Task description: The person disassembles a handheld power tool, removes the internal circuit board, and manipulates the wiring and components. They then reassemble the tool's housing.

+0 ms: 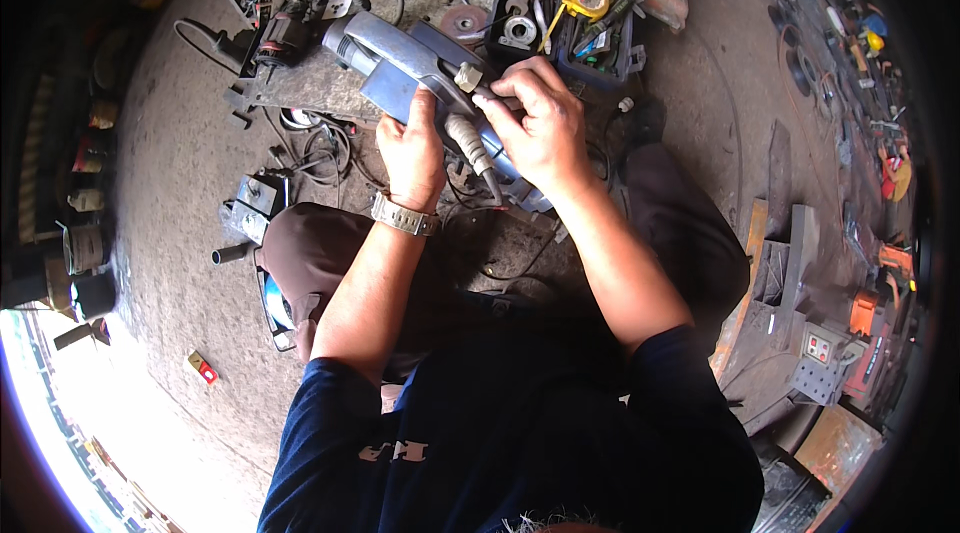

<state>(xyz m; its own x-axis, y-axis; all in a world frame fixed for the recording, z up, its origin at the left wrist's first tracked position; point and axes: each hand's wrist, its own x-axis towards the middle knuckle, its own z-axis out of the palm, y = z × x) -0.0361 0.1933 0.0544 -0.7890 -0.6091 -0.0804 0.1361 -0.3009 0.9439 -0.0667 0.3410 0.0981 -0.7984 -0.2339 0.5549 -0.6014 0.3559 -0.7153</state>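
Note:
A grey metal power-tool body point(395, 45) with a curved handle is raised in front of me, over a worn, cluttered board. My left hand point(412, 158) grips its near side, the thumb lying along a flat grey face. My right hand point(545, 128) is closed at its right side, fingertips pinched beside a hex-headed metal fitting point(467, 78). What those fingers hold, if anything, is hard to make out. Between my hands a ribbed cord sleeve point(466, 141) hangs down, with a cable coming out of its end.
Beyond my hands stands an open toolbox point(640, 60) with a yellow tape measure point(585, 1) and several hand tools. Grinding discs point(463, 23) and another power tool point(283, 38) lie on the board. Loose cables point(335, 153) and a dark box-shaped part point(258, 198) are at the left.

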